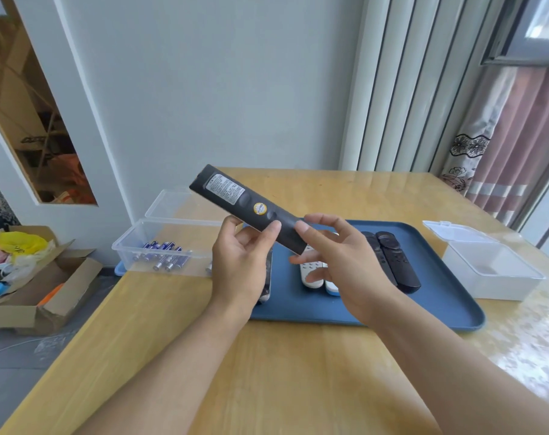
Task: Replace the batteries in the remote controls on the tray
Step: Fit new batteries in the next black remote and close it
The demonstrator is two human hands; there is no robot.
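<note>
My left hand [243, 262] grips a long black remote [235, 196] back side up, its far end tilted up to the left; a white label and a round yellow sticker show on it. My right hand [336, 255] hovers at the remote's near end with fingers spread, thumb tip touching its back. Below lies the blue tray [439, 296] with two black remotes [392, 262], two white remotes [317, 277] partly hidden by my right hand, and another remote [267, 290] mostly hidden behind my left hand. A clear box [160, 243] left of the tray holds several blue batteries [163, 255].
A white lidded box [493, 271] stands open at the tray's right, on the wooden table [267, 372]. The battery box's lid stands open behind it. An open cardboard box [31, 277] full of clutter sits on the floor at the left. The wall and a curtain lie behind the table.
</note>
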